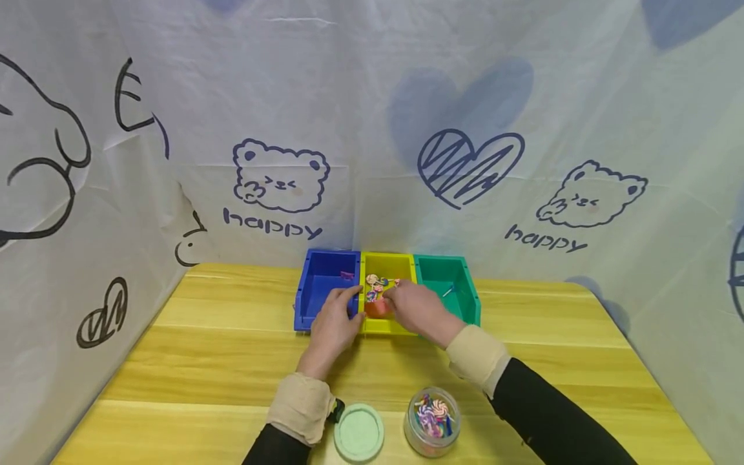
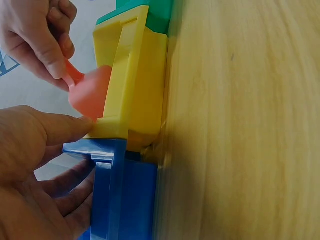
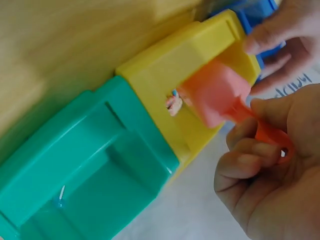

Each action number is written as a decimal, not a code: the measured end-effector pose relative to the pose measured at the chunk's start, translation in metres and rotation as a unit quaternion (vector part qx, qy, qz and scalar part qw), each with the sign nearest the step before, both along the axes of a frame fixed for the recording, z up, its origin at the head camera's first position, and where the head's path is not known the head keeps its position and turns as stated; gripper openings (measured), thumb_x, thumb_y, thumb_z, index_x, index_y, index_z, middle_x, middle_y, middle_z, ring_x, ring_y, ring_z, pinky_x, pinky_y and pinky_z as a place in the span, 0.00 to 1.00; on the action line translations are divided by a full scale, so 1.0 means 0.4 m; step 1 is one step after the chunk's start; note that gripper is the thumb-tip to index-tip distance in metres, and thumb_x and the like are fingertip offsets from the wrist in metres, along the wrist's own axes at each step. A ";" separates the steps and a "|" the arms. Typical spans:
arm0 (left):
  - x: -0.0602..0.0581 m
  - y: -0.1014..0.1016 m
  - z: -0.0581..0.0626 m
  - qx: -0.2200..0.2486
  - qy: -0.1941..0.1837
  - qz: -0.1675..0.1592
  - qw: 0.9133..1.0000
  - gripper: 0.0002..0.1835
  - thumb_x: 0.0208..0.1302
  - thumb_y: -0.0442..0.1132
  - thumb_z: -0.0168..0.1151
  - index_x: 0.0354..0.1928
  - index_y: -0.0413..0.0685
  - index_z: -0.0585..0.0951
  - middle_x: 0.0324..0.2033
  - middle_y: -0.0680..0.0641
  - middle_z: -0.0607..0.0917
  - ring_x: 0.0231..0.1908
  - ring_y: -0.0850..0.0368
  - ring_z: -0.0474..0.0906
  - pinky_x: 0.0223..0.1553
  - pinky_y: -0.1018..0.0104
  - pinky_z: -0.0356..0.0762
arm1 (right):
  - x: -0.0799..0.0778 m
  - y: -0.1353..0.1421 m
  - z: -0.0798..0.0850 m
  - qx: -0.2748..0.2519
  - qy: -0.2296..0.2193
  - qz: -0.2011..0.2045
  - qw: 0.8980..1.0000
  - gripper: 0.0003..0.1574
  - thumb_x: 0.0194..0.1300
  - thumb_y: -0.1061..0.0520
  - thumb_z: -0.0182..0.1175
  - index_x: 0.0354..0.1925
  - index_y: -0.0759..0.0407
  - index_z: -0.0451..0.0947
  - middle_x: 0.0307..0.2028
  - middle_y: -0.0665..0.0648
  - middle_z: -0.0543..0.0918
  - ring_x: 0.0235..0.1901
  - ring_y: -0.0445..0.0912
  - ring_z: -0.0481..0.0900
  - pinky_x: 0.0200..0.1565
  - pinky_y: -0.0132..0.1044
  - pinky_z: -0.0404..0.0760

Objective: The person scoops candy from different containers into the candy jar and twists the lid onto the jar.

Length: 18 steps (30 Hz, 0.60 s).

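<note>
My right hand (image 1: 415, 310) grips the handle of a small coral-red scoop (image 3: 215, 95) whose bowl is inside the yellow bin (image 1: 389, 263). Small candy-like pieces (image 1: 376, 284) lie in that bin beyond the scoop, and one swirl-patterned piece (image 3: 174, 103) shows beside the bowl. At the wall between the yellow bin and the blue bin (image 1: 322, 290), my left hand (image 1: 334, 326) touches the edge, with thumb and index finger spread apart. Its other fingers reach over the blue bin, as the left wrist view shows.
To the right, the green bin (image 1: 444, 266) holds a small stick-like piece (image 1: 448, 290). A purple piece (image 1: 347, 276) lies in the blue bin. Nearer me stand a clear jar (image 1: 409, 434) of colourful candy-like pieces and a pale green lid (image 1: 359, 433). A printed white curtain (image 1: 372, 129) hangs behind the bins.
</note>
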State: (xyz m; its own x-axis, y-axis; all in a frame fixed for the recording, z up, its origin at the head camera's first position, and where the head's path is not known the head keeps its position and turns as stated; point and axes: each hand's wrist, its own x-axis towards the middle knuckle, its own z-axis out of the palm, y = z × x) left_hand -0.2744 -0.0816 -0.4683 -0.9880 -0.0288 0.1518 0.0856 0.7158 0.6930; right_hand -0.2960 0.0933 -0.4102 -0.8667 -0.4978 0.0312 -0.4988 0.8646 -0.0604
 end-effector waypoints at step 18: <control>0.006 0.000 0.004 0.001 0.009 -0.004 1.000 0.29 0.67 0.39 0.71 0.70 0.56 0.78 0.64 0.44 0.78 0.62 0.42 0.78 0.53 0.41 0.81 | -0.037 -0.013 -0.051 0.012 0.029 -0.027 0.999 0.12 0.73 0.60 0.64 0.52 0.62 0.83 0.38 0.63 0.82 0.27 0.49 0.77 0.32 0.41 0.88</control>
State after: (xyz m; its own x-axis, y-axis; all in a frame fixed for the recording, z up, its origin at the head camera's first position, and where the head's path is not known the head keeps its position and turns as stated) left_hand -0.2719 -0.0815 -0.4666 -0.9852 -0.0215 0.1698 0.1038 0.7138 0.6926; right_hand -0.3109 0.0880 -0.4307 -0.8897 -0.4510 0.0709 -0.4529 0.8915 -0.0118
